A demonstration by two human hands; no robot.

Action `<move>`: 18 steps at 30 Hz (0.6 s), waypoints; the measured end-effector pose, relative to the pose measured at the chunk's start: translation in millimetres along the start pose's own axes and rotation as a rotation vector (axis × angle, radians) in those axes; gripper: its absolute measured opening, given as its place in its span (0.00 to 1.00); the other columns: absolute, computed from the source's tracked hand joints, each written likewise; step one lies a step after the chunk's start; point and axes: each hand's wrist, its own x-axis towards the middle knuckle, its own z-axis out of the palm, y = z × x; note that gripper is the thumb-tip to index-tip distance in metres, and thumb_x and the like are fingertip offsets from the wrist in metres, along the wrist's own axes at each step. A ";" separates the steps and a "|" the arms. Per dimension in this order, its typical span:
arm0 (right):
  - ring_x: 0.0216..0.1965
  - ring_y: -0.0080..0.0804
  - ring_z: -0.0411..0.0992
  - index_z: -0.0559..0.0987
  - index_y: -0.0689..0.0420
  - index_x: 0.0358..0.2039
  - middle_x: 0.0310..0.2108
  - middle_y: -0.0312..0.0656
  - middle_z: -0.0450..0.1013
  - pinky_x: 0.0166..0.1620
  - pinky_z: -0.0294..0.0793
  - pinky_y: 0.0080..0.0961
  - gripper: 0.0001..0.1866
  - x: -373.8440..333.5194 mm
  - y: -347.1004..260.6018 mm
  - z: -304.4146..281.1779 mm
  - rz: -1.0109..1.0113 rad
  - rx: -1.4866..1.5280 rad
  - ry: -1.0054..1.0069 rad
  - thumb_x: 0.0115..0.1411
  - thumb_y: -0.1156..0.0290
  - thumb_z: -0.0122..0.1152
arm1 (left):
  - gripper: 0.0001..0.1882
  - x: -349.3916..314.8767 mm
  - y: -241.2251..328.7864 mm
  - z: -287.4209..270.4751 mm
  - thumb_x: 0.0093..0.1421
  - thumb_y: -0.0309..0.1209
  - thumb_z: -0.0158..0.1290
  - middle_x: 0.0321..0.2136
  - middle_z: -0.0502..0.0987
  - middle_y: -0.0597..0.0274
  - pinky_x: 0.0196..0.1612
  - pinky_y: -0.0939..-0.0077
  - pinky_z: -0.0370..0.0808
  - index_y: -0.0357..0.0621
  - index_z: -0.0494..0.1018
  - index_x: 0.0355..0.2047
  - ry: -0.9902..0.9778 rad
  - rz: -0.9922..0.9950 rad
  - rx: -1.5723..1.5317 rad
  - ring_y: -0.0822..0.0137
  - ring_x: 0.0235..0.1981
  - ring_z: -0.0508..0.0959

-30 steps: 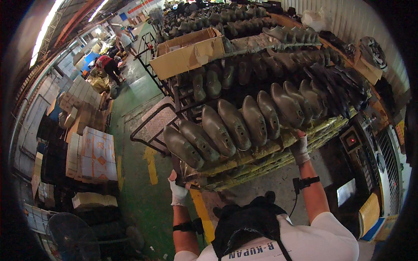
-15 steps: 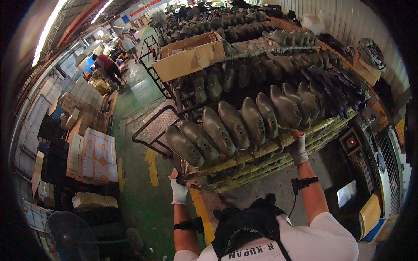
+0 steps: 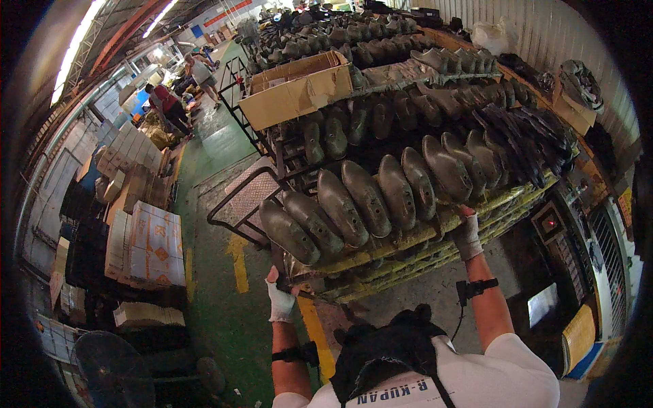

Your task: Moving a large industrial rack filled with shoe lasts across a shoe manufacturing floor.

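Dark grey-green shoe lasts (image 3: 367, 194) stand tilted in a row on the top shelf of a multi-level rack (image 3: 381, 253) in front of me. The rack's shelf edges look yellowish and rough. At the near left corner, my left hand (image 3: 280, 300), in a whitish glove with bare fingertips, is closed round the dark frame. My right hand (image 3: 467, 238), gloved alike, grips the front edge of the top shelf farther right; its fingers are partly hidden. More lasts show dimly on the lower levels. Dark flat pieces (image 3: 524, 139) lie heaped at the shelf's right end.
Behind are more rows of lasts (image 3: 381, 115) and an open cardboard box (image 3: 296, 98). A platform trolley (image 3: 248, 197) stands left of the rack. Stacked cartons (image 3: 156, 243) and a fan (image 3: 112, 370) line the left side. Two people (image 3: 170, 109) are farther off along the green aisle.
Both hands keep their hold, and the rack shows hardly any shift. In the distance, the two people have changed posture and moved slightly.
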 end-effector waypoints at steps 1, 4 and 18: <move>0.47 0.36 0.68 0.72 0.60 0.46 0.45 0.41 0.70 0.50 0.67 0.36 0.24 -2.0 -1.7 6.4 -0.023 -0.019 -0.038 0.54 0.56 0.51 | 0.20 -0.4 1.4 -2.6 0.57 0.49 0.46 0.22 0.75 0.66 0.09 0.79 0.57 0.45 0.71 0.38 -0.053 0.000 0.020 0.73 0.08 0.64; 0.45 0.33 0.69 0.73 0.60 0.44 0.43 0.41 0.71 0.47 0.69 0.32 0.21 -4.6 -3.8 16.1 -0.059 -0.024 -0.106 0.54 0.61 0.51 | 0.21 -0.4 -1.1 0.6 0.58 0.49 0.45 0.22 0.76 0.65 0.09 0.79 0.57 0.44 0.71 0.38 0.049 0.008 -0.022 0.72 0.07 0.64; 0.47 0.38 0.68 0.71 0.58 0.45 0.44 0.42 0.70 0.49 0.67 0.36 0.22 7.8 13.9 -12.4 -0.190 -0.277 -0.027 0.52 0.61 0.56 | 0.25 0.4 1.0 -12.1 0.57 0.50 0.45 0.25 0.77 0.59 0.08 0.80 0.62 0.40 0.71 0.40 -0.054 0.017 -0.016 0.72 0.08 0.66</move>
